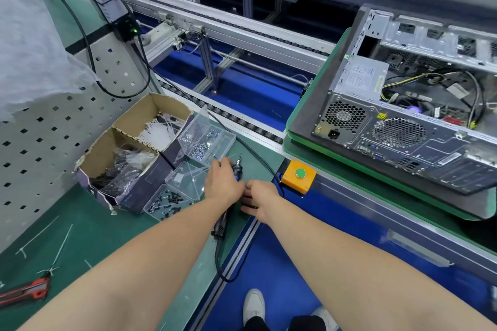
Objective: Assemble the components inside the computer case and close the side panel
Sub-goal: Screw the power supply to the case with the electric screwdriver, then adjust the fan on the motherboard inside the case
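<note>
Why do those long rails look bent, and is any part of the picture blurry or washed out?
Head view: the wide-angle lens bows the straight conveyor rails and stretches the forearms toward the bottom edge; lighting is soft and even, shadows faint; the white foam sheet at top left looks hazy, while the computer case stays fairly sharp.

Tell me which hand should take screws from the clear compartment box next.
Left. The left hand lies beside the clear screw box, fingertips by its near edge. The right hand sits on the other side of the electric screwdriver, farther from the box, towards the computer case.
</note>
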A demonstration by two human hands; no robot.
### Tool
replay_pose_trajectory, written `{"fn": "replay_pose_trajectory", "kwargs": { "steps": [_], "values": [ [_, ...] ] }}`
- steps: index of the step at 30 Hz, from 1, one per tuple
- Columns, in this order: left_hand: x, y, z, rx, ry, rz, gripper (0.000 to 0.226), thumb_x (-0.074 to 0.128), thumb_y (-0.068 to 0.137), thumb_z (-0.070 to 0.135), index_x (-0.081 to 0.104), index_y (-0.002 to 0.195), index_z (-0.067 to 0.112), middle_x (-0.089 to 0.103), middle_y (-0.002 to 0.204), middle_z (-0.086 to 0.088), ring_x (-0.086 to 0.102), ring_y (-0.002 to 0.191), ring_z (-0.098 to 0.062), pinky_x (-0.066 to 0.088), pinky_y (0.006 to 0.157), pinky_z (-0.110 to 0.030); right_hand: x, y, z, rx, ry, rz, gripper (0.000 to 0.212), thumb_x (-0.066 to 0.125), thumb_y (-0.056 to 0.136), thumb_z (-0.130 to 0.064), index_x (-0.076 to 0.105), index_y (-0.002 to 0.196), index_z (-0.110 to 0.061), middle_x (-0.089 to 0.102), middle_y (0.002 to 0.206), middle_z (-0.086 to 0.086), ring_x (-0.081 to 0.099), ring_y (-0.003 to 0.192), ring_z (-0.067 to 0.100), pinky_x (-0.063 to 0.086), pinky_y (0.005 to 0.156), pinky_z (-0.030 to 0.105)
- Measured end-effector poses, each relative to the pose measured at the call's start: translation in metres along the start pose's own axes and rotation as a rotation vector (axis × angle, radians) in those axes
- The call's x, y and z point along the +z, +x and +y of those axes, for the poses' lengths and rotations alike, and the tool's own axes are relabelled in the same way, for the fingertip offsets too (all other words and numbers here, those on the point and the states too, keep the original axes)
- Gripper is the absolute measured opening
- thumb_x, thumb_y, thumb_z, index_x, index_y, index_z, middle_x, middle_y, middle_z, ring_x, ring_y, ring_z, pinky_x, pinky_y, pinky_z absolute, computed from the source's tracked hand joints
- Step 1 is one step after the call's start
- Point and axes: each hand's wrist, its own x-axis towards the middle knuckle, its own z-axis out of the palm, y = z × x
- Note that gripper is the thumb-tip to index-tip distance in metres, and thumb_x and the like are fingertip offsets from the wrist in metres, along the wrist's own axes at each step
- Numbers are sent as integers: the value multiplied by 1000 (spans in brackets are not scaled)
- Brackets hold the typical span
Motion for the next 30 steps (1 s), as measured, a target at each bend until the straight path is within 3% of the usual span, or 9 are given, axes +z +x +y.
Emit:
{"fn": "replay_pose_trajectory", "kwargs": {
  "steps": [8,10,12,15,19,21,24,30],
  "values": [
    [-5,1,8,-11,-11,82,56,72,85,34,52,134,16,48,134,-9,51,122,-29,44,101,-42,-3,-4,-5,-48,-20,8,16,59,101,-12,68,114,-6,71,106,14,64,85,25,60,70,38],
    [-13,2,19,23,-76,174,44,66,89,34,57,129,20,54,129,-5,54,119,-26,44,103,-41,-3,-8,-13,-114,-25,13,9,60,100,-14,68,102,-11,71,101,11,62,82,25,58,74,39],
    [-27,3,39,54,-190,258,26,61,89,34,63,114,25,61,116,2,60,106,-21,48,95,-40,-4,-18,-30,-213,-2,-1,13,57,99,-14,70,99,-11,74,98,11,65,80,25,56,76,40],
    [-52,5,88,102,-361,311,10,56,87,37,62,92,31,63,96,10,62,88,-16,47,76,-35,-15,-43,-71,-386,60,14,15,56,95,-12,71,95,-9,74,87,10,69,73,26,58,72,40],
    [-79,5,173,229,-540,285,8,55,89,33,62,86,30,66,84,11,63,81,-11,50,66,-32,-55,-78,-129,-604,107,149,17,57,94,-13,72,96,-6,77,99,19,71,81,32,63,80,54],
    [-85,-1,219,305,-619,276,9,55,91,31,62,85,30,66,80,13,61,78,-5,43,59,-26,-84,-97,-153,-691,118,223,16,57,95,-16,69,87,-10,76,92,15,67,80,30,59,76,51],
    [-84,-17,289,424,-714,235,13,54,94,28,62,83,28,65,77,12,59,75,-2,36,57,-21,-139,-122,-183,-794,157,299,18,55,97,-16,65,87,-5,66,81,11,56,77,24,44,68,41],
    [-44,-62,426,597,-751,71,26,50,94,23,54,70,16,60,66,2,50,63,-15,34,54,-28,-275,-159,-218,-884,232,492,17,59,98,-20,72,95,-10,76,94,14,66,78,24,56,66,44]
  ]
}}
